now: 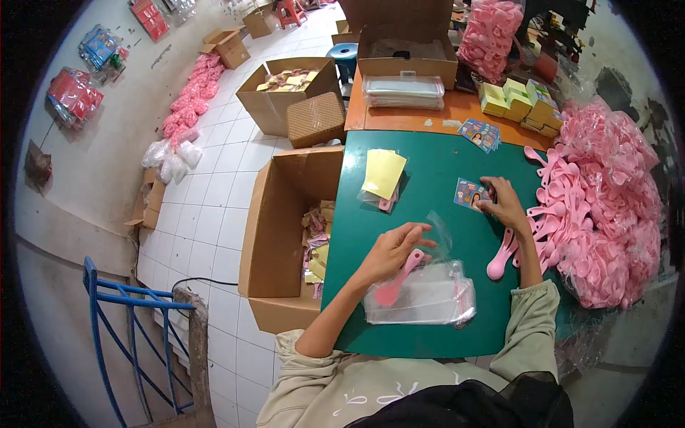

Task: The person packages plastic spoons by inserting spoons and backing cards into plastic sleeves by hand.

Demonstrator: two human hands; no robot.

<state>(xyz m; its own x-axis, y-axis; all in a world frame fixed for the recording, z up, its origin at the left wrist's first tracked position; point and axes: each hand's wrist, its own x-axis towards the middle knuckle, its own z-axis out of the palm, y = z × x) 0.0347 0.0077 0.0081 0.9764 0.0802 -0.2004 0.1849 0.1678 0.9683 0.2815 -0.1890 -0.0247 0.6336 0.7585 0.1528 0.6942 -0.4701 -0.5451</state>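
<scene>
My left hand (397,250) has its fingers closed on a thin clear plastic bag (441,239) that stands up from them. Just below those fingers is a pink measuring spoon (399,282), over a stack of clear bags (442,303); whether the hand touches the spoon I cannot tell. At the right, my right hand (505,203) pinches a printed card (467,192) with a picture on it, low over the green table (428,171). Another pink spoon (503,255) lies below that hand.
Loose pink spoons (564,192) and bulging bags of them (606,171) cover the table's right side. Yellow cards in bags (384,175) lie at the back left, more printed cards (479,134) at the back. An open carton (267,228) stands left of the table.
</scene>
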